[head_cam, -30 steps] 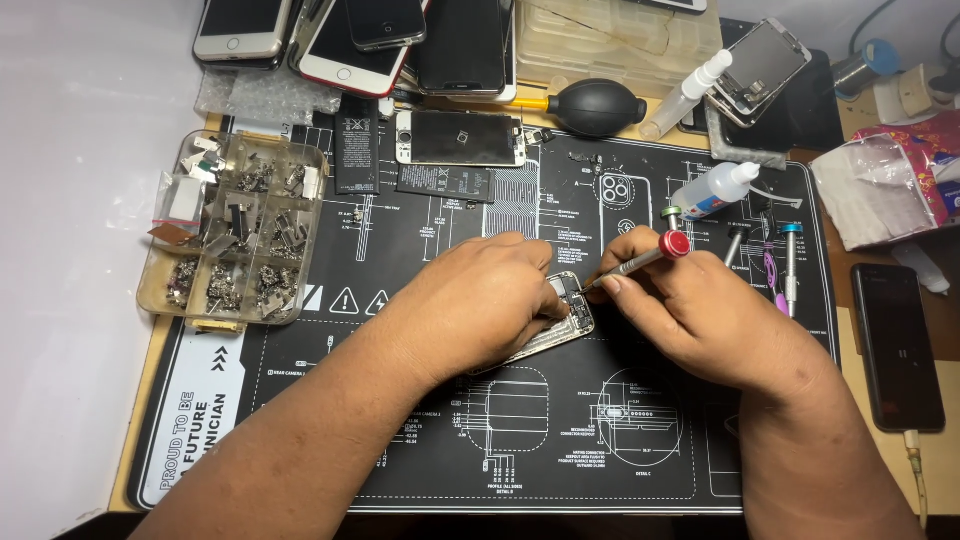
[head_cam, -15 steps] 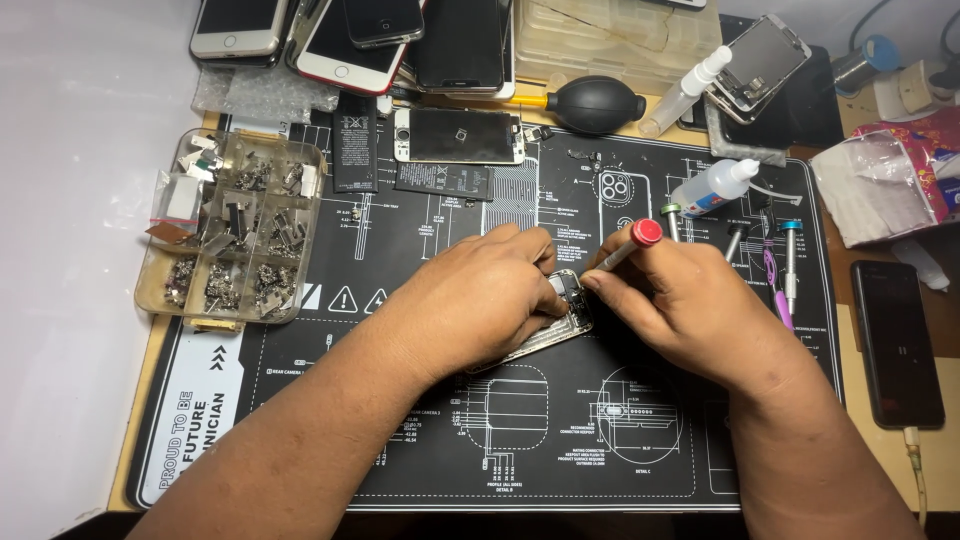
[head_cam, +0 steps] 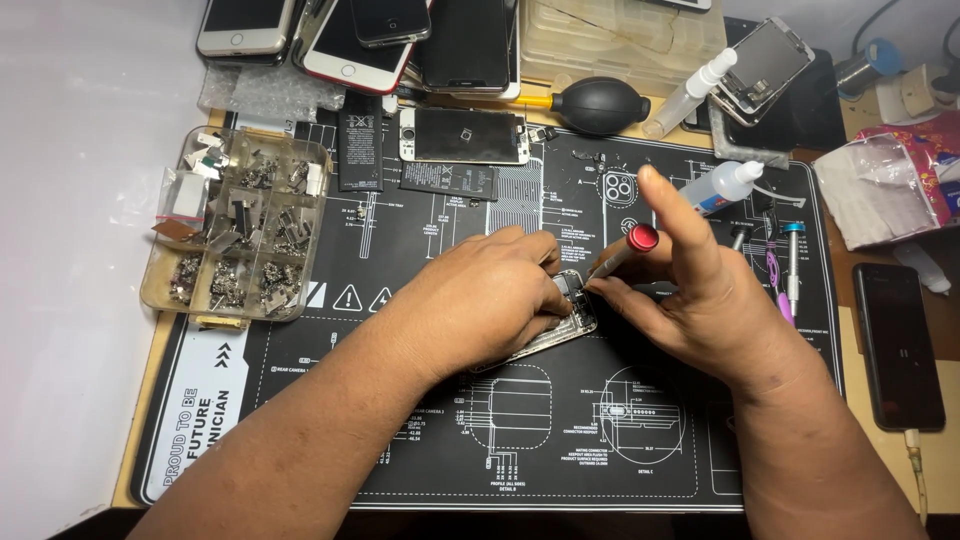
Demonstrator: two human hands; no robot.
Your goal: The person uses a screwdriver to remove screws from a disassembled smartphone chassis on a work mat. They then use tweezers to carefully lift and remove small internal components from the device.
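The left hand [head_cam: 480, 305] presses down on the open phone [head_cam: 570, 318] while the right hand [head_cam: 690, 310] pinches a red-capped screwdriver [head_cam: 622, 252], its tip on the phone.

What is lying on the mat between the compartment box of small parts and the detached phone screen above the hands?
In the head view, a black phone battery lies between the parts box and the detached screen.

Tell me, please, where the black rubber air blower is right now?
In the head view, the black air blower lies at the mat's far edge, right of centre, between the detached phone screen and a clear bottle.
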